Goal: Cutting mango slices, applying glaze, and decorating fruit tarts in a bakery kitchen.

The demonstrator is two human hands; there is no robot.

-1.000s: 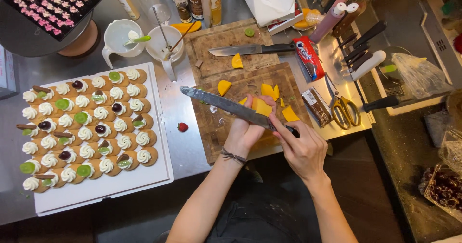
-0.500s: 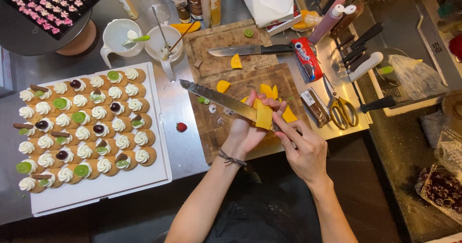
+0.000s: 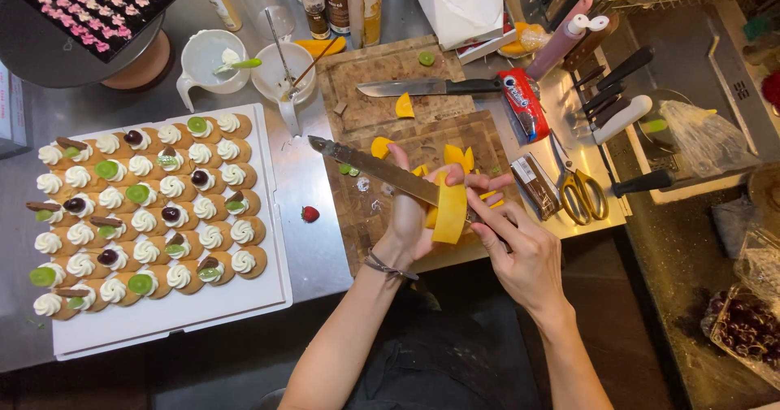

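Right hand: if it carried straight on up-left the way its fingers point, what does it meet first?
The yellow mango slice that the left hand holds, right at the right hand's fingertips. The long knife lies along that line too; depth is unclear.

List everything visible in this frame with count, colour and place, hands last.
white tray: one, left on the steel counter, holding rows of cream-topped tartlets.
strawberry: one, red, on the counter beside the tray.
wooden cutting boards: two, brown, centre.
spare knife: one, black handle, on the far board.
mango pieces: several, yellow-orange, on the boards.
white cups: two, behind the tray.
dark round stand: one, top left, with pink pieces.
bottles: several, at the back.
scissors: one pair, yellow handles, right of the boards.
mango slice: one, yellow, held in the left hand.
long knife: one, held by the right hand, blade against the slice.
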